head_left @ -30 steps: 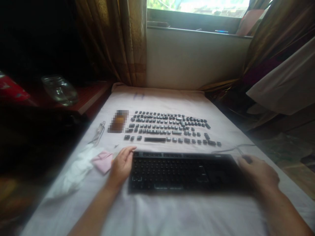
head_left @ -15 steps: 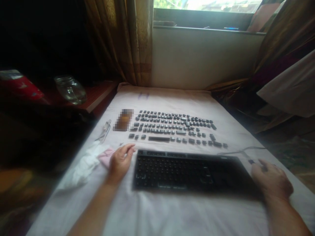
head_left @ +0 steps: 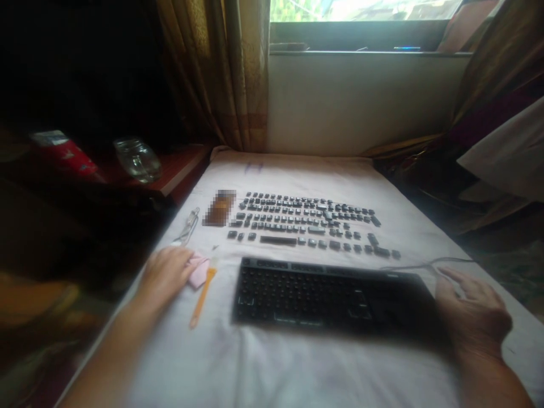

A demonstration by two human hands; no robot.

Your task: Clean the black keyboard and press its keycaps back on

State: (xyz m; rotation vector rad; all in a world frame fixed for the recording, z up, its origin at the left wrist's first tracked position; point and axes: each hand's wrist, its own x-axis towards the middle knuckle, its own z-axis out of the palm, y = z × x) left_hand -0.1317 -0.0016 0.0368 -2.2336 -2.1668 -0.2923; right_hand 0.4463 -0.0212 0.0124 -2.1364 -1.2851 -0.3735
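Observation:
My left hand (head_left: 165, 276) is closed on a pink cloth (head_left: 198, 273) at the left of the bed-like surface. Beside it lies an orange-handled brush (head_left: 203, 297). A black keyboard base (head_left: 306, 294) without its keycaps lies in front of me. My right hand (head_left: 474, 309) is at the keyboard's right end, its fingers apart and nothing visible in them. Behind the base, loose black keycaps (head_left: 289, 218) lie in several rows, with the long space bar (head_left: 278, 240) in the nearest row.
Eyeglasses (head_left: 187, 226) and a blurred-out brown object (head_left: 220, 208) lie at the left. A glass jar (head_left: 138, 160) and a red container (head_left: 66, 154) stand on a side table (head_left: 181, 170). A cable (head_left: 450, 260) runs behind the right hand.
My left hand has moved left from beside the keyboard onto the cloth, uncovering the orange brush. The white cloth is now hidden behind that hand. The view has shifted slightly.

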